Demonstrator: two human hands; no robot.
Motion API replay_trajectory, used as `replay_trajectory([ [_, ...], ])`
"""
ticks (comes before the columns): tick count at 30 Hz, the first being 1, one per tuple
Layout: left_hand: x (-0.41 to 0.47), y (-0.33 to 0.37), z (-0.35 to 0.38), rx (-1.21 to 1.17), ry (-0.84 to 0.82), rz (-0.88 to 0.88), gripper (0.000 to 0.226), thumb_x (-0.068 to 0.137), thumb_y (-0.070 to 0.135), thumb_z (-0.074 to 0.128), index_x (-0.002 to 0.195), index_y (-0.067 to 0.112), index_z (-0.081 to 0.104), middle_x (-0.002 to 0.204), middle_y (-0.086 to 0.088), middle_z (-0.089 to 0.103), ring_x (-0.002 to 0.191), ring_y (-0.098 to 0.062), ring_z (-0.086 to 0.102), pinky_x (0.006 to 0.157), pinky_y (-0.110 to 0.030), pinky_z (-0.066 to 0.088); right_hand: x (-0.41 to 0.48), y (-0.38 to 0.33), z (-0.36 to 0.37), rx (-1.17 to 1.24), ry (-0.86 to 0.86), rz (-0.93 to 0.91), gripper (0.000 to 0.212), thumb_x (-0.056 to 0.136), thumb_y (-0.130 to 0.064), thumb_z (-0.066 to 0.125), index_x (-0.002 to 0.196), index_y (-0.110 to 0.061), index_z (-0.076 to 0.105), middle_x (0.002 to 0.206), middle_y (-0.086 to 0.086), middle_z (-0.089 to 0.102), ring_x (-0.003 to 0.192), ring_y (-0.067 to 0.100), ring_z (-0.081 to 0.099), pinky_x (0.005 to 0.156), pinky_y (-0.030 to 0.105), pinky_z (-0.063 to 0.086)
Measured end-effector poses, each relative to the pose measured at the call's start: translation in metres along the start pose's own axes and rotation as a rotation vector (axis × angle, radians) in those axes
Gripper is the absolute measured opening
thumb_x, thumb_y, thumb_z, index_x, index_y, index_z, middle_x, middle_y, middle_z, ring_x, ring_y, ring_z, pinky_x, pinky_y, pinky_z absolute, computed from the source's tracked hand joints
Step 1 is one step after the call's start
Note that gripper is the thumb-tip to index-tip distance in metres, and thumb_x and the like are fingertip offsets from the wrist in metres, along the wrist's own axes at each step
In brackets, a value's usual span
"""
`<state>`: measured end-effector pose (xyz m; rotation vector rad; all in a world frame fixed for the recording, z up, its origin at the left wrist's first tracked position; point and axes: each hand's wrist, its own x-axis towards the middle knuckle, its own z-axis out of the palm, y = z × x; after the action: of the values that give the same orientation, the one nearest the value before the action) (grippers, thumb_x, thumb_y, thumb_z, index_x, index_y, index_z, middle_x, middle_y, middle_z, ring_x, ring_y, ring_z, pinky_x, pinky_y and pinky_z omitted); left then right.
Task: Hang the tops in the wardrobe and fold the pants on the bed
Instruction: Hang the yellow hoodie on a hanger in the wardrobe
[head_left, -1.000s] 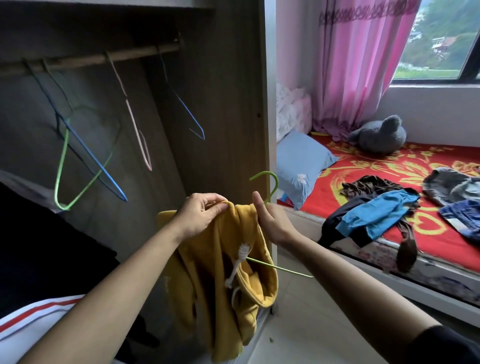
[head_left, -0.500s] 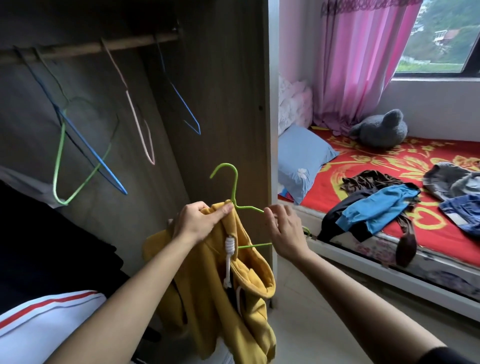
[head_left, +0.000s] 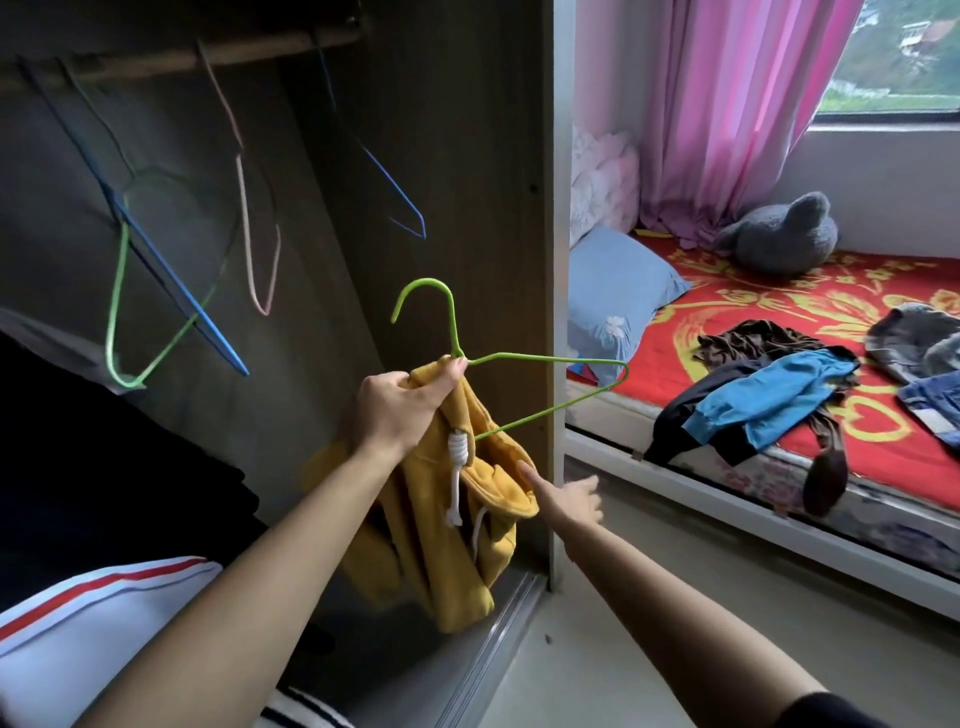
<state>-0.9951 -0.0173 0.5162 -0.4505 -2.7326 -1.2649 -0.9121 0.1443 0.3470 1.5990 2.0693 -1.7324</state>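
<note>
My left hand (head_left: 396, 405) grips the collar of a yellow hoodie (head_left: 447, 545) together with the neck of a green wire hanger (head_left: 545, 358). The hanger's left arm is inside the hoodie and its right arm sticks out bare toward the bed. The hoodie hangs down in front of the open wardrobe (head_left: 457, 156). My right hand (head_left: 566, 501) is lower, beside the hood, with fingers straight and holding nothing. Several garments, among them a blue top (head_left: 769, 400) and jeans (head_left: 935, 405), lie on the red bed (head_left: 779, 291).
A wooden rail (head_left: 171, 57) in the wardrobe carries empty hangers: green (head_left: 117, 322), blue (head_left: 176, 291), pink (head_left: 257, 244) and another blue (head_left: 395, 192). Dark and white clothes sit at lower left. A blue pillow (head_left: 613, 291), a grey plush toy (head_left: 779, 236) and a pink curtain (head_left: 727, 114) are by the bed.
My right hand let go of the hanger and dropped beside the hood. My left hand raised the hoodie and hanger, and the hanger's right arm now sticks out bare.
</note>
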Motion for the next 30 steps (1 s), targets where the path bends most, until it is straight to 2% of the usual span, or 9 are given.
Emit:
replay_trajectory([
  [2,-0.002,0.001,-0.003,-0.018,-0.021,0.048,0.064,0.071,0.082,0.054,0.062,0.020,0.068,0.054,0.012,0.065,0.057,-0.001,0.063,0.047,-0.012,0.038,0.002,-0.005,0.001,0.173,-0.256,0.117,0.121,0.063,-0.069,0.079,0.152,-0.008,0.026,0.151,0.018,0.041,0.136,0.036,0.044,0.111,0.049,0.039],
  [4,-0.004,-0.001,-0.005,-0.051,-0.042,0.067,0.064,0.068,0.084,0.056,0.058,0.021,0.067,0.053,0.013,0.064,0.058,0.005,0.062,0.049,-0.015,0.039,0.007,-0.004,0.001,0.260,-0.391,0.139,0.094,0.060,-0.057,0.088,0.133,-0.007,0.054,0.124,0.014,0.065,0.110,0.030,0.065,0.093,0.042,0.055],
  [7,-0.003,-0.010,-0.011,-0.084,0.005,0.047,0.066,0.062,0.089,0.055,0.047,0.025,0.061,0.048,0.011,0.061,0.052,-0.002,0.062,0.052,-0.019,0.040,0.008,-0.002,-0.001,0.312,-0.461,0.149,0.069,0.060,-0.039,0.093,0.115,-0.008,0.065,0.100,0.012,0.074,0.084,0.023,0.074,0.064,0.031,0.059],
  [9,0.001,-0.020,-0.018,-0.041,0.053,0.012,0.076,0.056,0.096,0.050,0.046,0.021,0.057,0.048,0.009,0.061,0.051,-0.006,0.061,0.053,-0.022,0.042,0.011,-0.007,-0.004,0.316,-0.414,0.115,0.058,0.060,-0.030,0.092,0.106,-0.009,0.066,0.094,0.011,0.074,0.072,0.022,0.074,0.055,0.028,0.057],
  [12,0.009,-0.037,-0.028,0.078,0.074,-0.047,0.084,0.050,0.101,0.045,0.044,0.018,0.054,0.046,0.006,0.060,0.053,-0.012,0.062,0.055,-0.026,0.043,0.016,-0.021,-0.019,0.383,-0.237,0.029,0.042,0.063,-0.017,0.086,0.099,-0.010,0.065,0.092,0.012,0.072,0.073,0.024,0.072,0.054,0.029,0.056],
  [17,0.007,-0.067,-0.032,0.369,0.150,0.006,0.087,0.057,0.100,0.041,0.046,0.016,0.062,0.041,0.009,0.054,0.043,-0.009,0.052,0.046,-0.020,0.033,0.028,-0.047,-0.067,0.582,0.006,-0.055,0.009,0.079,-0.007,0.063,0.087,-0.012,0.065,0.070,0.009,0.063,0.051,0.016,0.061,0.037,0.021,0.044],
  [23,0.000,-0.071,-0.013,0.481,0.238,0.228,0.075,0.066,0.092,0.048,0.039,0.022,0.047,0.035,0.017,0.036,0.035,0.002,0.034,0.043,-0.012,0.018,0.015,-0.061,-0.092,0.493,0.106,-0.214,0.008,0.081,-0.011,0.065,0.085,-0.018,0.065,0.074,0.007,0.064,0.059,0.017,0.063,0.045,0.023,0.047],
  [27,0.000,-0.077,-0.005,0.527,0.161,0.382,0.070,0.070,0.090,0.046,0.042,0.026,0.046,0.041,0.022,0.030,0.038,0.004,0.029,0.048,-0.008,0.016,0.006,-0.064,-0.099,0.346,0.068,-0.400,0.009,0.086,-0.029,0.071,0.086,-0.026,0.063,0.086,0.004,0.069,0.077,0.020,0.069,0.057,0.027,0.057],
  [30,0.002,-0.081,-0.004,0.501,0.080,0.374,0.072,0.070,0.093,0.039,0.043,0.028,0.054,0.039,0.022,0.037,0.040,0.007,0.036,0.046,-0.010,0.021,0.003,-0.073,-0.113,0.244,0.173,-0.453,0.010,0.082,-0.017,0.066,0.089,-0.019,0.060,0.088,0.009,0.067,0.082,0.024,0.067,0.071,0.040,0.062],
])
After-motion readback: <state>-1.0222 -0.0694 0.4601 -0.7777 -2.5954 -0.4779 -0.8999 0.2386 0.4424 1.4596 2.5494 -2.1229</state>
